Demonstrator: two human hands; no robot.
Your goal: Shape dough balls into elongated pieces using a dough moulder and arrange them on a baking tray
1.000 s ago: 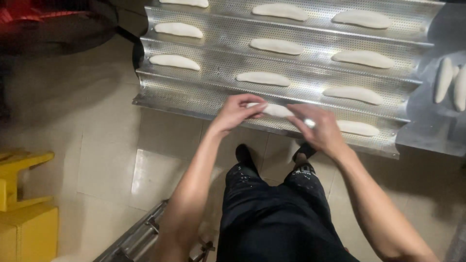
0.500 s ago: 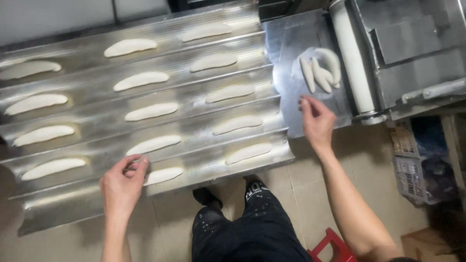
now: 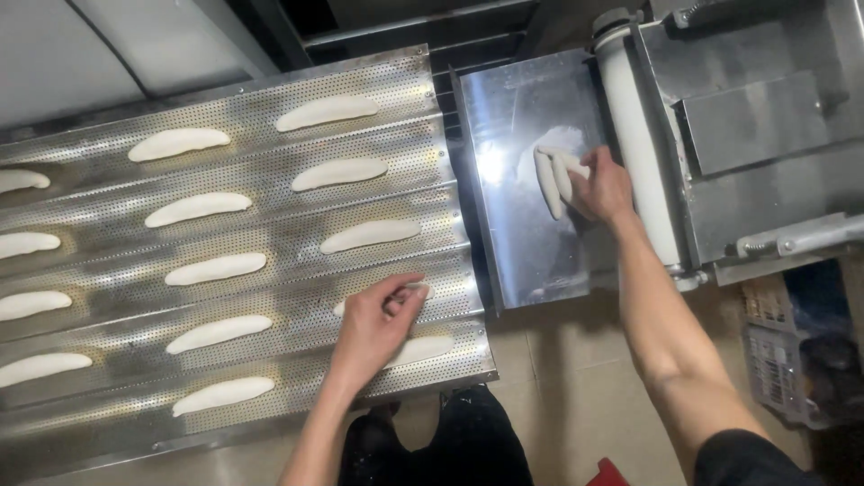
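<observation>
On the shiny steel chute plate at the mouth of the dough moulder, the right hand is closing its fingers on a small bunch of pale, finger-shaped dough pieces. These pieces are lying side by side with their long axes running away from the person, almost straight up the frame, and they are sitting just left of the palm, touching the fingertips. The white roller is standing just beside the back of that hand.

To the left, the perforated, corrugated metal baguette tray is carrying rows of long white dough sticks, each lying along its channel, so crosswise to the bunch on the plate. The left hand is resting on the dough stick in the 2nd channel from the near edge, fingers loosely curled and pressing down on it, not gripping round it. 1 more stick is lying in the nearest channel, just below that hand.

The right hand is the nearer one to the bunch; the left is well apart from it, across the tray's end.
</observation>
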